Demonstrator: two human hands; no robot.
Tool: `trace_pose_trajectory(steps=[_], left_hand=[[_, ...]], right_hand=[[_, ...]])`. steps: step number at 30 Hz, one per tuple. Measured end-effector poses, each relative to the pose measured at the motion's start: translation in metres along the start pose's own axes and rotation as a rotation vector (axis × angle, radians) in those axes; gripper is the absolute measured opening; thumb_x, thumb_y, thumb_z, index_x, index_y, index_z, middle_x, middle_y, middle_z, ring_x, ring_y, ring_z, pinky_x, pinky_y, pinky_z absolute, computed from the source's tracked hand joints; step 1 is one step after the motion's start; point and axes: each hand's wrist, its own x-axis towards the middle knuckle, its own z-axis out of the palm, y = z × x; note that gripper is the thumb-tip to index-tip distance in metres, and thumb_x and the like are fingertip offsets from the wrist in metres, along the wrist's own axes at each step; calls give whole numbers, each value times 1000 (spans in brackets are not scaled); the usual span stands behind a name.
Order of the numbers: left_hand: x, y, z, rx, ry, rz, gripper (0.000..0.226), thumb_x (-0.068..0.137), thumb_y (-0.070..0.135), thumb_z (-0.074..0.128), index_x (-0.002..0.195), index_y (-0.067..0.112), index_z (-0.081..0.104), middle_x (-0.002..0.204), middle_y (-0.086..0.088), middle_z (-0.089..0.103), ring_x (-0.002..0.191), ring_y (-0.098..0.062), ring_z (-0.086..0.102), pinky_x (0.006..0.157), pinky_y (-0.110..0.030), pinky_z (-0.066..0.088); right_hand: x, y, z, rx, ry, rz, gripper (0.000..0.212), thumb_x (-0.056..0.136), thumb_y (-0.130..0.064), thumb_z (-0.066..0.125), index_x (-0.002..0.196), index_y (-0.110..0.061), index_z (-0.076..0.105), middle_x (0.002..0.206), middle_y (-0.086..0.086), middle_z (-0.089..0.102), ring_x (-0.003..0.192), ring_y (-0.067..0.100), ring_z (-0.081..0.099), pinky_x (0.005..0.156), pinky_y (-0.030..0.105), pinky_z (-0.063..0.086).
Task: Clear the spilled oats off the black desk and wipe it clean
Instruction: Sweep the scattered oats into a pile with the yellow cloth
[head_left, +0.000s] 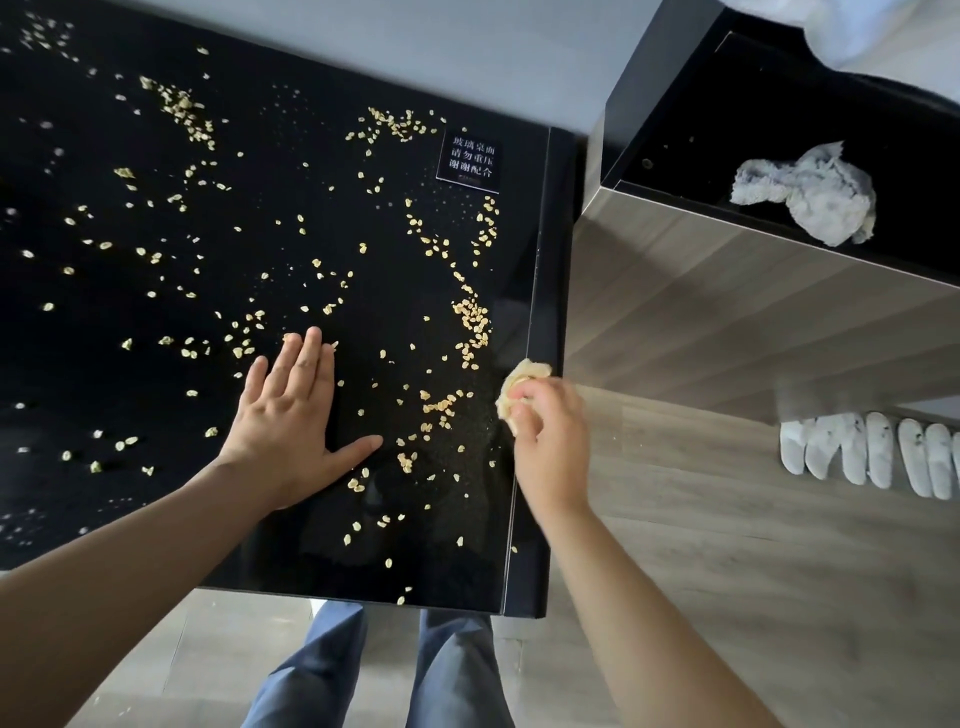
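Oats (470, 319) lie scattered over most of the black desk (156, 384), thin and spread out in the middle. They are thicker in a band along the right side, just inside the raised edge strip, and a few flakes sit close to the near edge.

The left hand (291, 410) lies flat on the glass top near the front, palm down, with the fingers straight and together and the thumb splayed out to the right. It holds nothing, and loose flakes lie right at its fingertips.

The right hand (545, 431) is at the desk's right edge with its fingers curled round a pale yellow wad (522, 379). The hand is blurred, so I cannot tell whether the wad is cloth or sponge. The wad sits over the edge strip, next to the dense band of flakes.

A dark sticker with white Chinese characters (470, 161) is stuck at the far right corner of the top. Beside the desk stands a wood-fronted cabinet (727, 291), with a crumpled grey-white rag (810, 192) lying in its open black top. White slippers (872, 452) are lined up on the wooden floor (701, 571) below it. The person's jeans-clad legs (452, 670) show beneath the desk's near edge.
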Motion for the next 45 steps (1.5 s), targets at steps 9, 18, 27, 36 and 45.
trace_pose_trajectory(steps=[9,18,27,36,45], left_hand=[[-1,-2,-7,105,-91,20,115,68,87,-6,150,7,-16,155,-9,-30,145,-24,-23,118,-43,-6],[-6,-4,-11,131,-124,43,112,68,82,0,149,6,-17,155,-10,-30,144,-25,-24,120,-45,-4],[-3,-11,-10,70,-118,78,106,78,80,19,152,9,-4,160,-7,-17,147,-23,-14,120,-42,0],[-59,-28,-8,-33,-59,248,104,76,78,8,153,8,13,161,-4,-2,148,-17,-8,120,-39,-1],[-75,-43,10,20,-54,228,102,78,76,10,153,7,15,161,-7,0,148,-23,-2,119,-46,6]], right_hand=[[-65,-25,-11,212,-30,19,18,86,-3,59,92,-19,65,98,-20,54,96,4,56,80,9,41],[-4,-8,-8,24,104,164,15,90,-5,57,100,-13,65,107,0,59,98,16,52,79,18,40],[-42,-37,6,154,-11,21,14,89,-6,60,99,-15,66,103,-8,60,95,8,56,76,4,39],[-85,8,-10,-22,226,283,14,89,-1,59,101,-6,64,107,7,62,99,24,58,77,9,33],[-96,-19,8,-105,139,88,15,86,0,60,95,-11,63,101,3,62,94,21,55,69,9,31]])
